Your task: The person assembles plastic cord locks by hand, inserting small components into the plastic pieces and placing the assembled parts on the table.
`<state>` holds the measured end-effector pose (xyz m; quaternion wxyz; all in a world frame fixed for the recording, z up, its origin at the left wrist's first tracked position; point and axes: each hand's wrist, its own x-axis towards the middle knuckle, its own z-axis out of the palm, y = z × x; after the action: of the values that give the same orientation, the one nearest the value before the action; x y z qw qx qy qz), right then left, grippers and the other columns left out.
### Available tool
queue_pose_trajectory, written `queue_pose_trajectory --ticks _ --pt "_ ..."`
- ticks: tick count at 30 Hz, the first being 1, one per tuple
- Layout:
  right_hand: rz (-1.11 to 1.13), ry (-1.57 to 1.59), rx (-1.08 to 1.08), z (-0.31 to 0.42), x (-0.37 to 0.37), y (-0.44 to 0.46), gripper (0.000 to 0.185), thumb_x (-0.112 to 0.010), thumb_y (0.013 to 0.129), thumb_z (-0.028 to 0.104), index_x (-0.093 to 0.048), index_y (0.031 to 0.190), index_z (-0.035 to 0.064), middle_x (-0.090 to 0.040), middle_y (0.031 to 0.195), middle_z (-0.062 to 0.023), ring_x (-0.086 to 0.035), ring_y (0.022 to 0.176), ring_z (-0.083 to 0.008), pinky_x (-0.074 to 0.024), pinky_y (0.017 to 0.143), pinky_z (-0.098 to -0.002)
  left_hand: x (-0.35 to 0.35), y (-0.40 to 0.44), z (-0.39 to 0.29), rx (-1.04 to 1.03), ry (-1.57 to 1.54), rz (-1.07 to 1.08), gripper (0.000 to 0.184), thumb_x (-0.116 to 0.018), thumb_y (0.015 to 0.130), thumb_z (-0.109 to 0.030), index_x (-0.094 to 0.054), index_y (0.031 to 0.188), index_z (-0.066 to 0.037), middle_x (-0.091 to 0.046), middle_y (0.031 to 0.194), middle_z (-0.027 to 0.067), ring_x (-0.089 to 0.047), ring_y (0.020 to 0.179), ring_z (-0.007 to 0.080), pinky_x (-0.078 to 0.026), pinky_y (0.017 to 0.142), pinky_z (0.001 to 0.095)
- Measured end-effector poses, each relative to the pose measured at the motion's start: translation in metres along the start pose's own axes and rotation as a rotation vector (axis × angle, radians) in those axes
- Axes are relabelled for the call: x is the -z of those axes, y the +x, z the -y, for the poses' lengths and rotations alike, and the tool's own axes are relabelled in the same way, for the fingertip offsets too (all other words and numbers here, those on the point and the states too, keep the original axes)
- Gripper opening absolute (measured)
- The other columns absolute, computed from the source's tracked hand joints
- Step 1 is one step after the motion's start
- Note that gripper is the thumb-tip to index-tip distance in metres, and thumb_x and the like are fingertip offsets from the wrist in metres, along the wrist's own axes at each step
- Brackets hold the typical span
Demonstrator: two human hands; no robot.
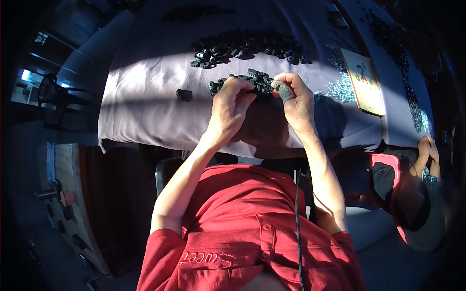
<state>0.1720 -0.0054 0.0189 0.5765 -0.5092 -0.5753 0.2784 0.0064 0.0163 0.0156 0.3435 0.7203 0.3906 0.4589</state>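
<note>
A small heap of black moulded pieces (259,80) lies on the pale cloth in front of me. My left hand (230,104) is closed in a pinch at the left side of this heap; what its fingertips hold, if anything, is hidden. My right hand (297,99) is closed around a dark grey, speckled piece (284,91) at the heap's right side. A larger pile of similar black parts (242,46) spreads farther back. One dark piece (183,94) lies alone to the left. Shiny small metal bits (342,89) are scattered right of my right hand.
A yellowish printed board or box (364,82) lies at the right on the cloth-covered table (141,121). Black parts (393,43) line the far right. A co-worker's hands (427,148) are at the right edge, near a red chair (388,160). A wooden cabinet (77,194) stands at left.
</note>
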Motion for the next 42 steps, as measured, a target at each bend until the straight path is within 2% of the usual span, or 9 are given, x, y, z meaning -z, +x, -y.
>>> queue_pose_trajectory --ticks 6,12,18,23,26,29,32,35,42 --pt "0.185 0.028 -0.008 0.016 -0.022 -0.015 0.015 -0.052 0.084 -0.007 -0.059 0.094 0.0024 -0.062 0.082 -0.0021 -0.059 0.073 -0.0082 -0.0493 0.067 -0.0209 0.018 -0.037 0.008 0.229 -0.286 -0.118 0.015 -0.064 0.077 0.001 -0.056 0.091 -0.001 -0.061 0.080 0.0046 -0.058 0.076 0.0100 -0.047 0.070 0.0235" --pt "0.193 -0.195 0.193 0.019 -0.036 -0.021 0.018 -0.055 0.076 -0.010 -0.060 0.089 0.0009 -0.063 0.081 -0.0062 -0.063 0.075 -0.0158 -0.0496 0.067 -0.0255 0.020 -0.040 0.005 0.184 -0.266 -0.065 0.016 -0.063 0.078 0.003 -0.056 0.092 0.000 -0.061 0.081 0.0045 -0.058 0.076 0.0092 -0.047 0.069 0.0225" --pt "0.199 -0.199 0.261 0.014 -0.033 -0.016 0.019 -0.059 0.071 -0.009 -0.061 0.086 0.0026 -0.061 0.080 -0.0064 -0.061 0.073 -0.0191 -0.0486 0.065 -0.0278 0.019 -0.040 0.006 0.223 -0.300 -0.064 0.015 -0.063 0.079 0.002 -0.056 0.092 -0.002 -0.061 0.082 0.0010 -0.056 0.078 0.0067 -0.045 0.072 0.0207" --pt "0.199 -0.245 0.305 0.017 -0.034 -0.016 0.017 -0.064 0.068 -0.005 -0.062 0.082 0.0050 -0.059 0.075 -0.0057 -0.062 0.071 -0.0225 -0.0488 0.062 -0.0305 0.020 -0.039 0.004 0.209 -0.275 -0.031 0.015 -0.062 0.080 0.002 -0.055 0.093 0.000 -0.060 0.082 0.0042 -0.057 0.076 0.0082 -0.046 0.068 0.0219" --pt "0.231 -0.211 0.260 0.019 -0.034 -0.016 0.017 -0.064 0.068 -0.005 -0.062 0.081 0.0047 -0.061 0.076 -0.0059 -0.062 0.070 -0.0215 -0.0491 0.060 -0.0293 0.021 -0.039 0.005 0.220 -0.284 -0.012 0.015 -0.062 0.080 0.003 -0.055 0.093 0.000 -0.061 0.083 0.0042 -0.057 0.076 0.0082 -0.046 0.069 0.0217" --pt "0.160 -0.003 -0.005 0.015 -0.039 -0.024 0.016 -0.065 0.068 -0.006 -0.062 0.080 0.0040 -0.062 0.076 -0.0064 -0.063 0.069 -0.0203 -0.0495 0.059 -0.0282 0.021 -0.038 0.005 0.245 -0.344 -0.020 0.016 -0.062 0.080 0.003 -0.056 0.094 0.000 -0.061 0.083 0.0042 -0.057 0.077 0.0084 -0.046 0.070 0.0215" --pt "0.176 -0.023 0.081 0.005 -0.039 -0.026 0.021 -0.062 0.070 -0.012 -0.062 0.087 0.0007 -0.064 0.078 -0.0063 -0.063 0.070 -0.0139 -0.0501 0.062 -0.0244 0.022 -0.038 0.004 0.256 -0.359 -0.027 0.017 -0.061 0.080 0.003 -0.057 0.096 0.000 -0.061 0.084 0.0024 -0.056 0.078 0.0068 -0.047 0.071 0.0204" --pt "0.154 -0.129 0.242 0.011 -0.043 -0.024 0.017 -0.064 0.069 -0.007 -0.064 0.083 0.0031 -0.063 0.076 -0.0081 -0.063 0.069 -0.0199 -0.0504 0.059 -0.0285 0.024 -0.039 0.009 0.278 -0.415 -0.030 0.018 -0.061 0.081 0.002 -0.058 0.098 0.000 -0.061 0.085 0.0018 -0.056 0.078 0.0059 -0.047 0.071 0.0200" --pt "0.217 -0.282 0.392 0.023 -0.043 -0.024 0.023 -0.064 0.072 -0.003 -0.063 0.095 0.0026 -0.059 0.087 -0.0112 -0.061 0.077 -0.0242 -0.0502 0.064 -0.0314 0.022 -0.036 0.011 0.272 -0.539 -0.115 0.018 -0.062 0.082 -0.001 -0.059 0.099 0.000 -0.062 0.083 0.0017 -0.057 0.076 0.0067 -0.048 0.070 0.0207"
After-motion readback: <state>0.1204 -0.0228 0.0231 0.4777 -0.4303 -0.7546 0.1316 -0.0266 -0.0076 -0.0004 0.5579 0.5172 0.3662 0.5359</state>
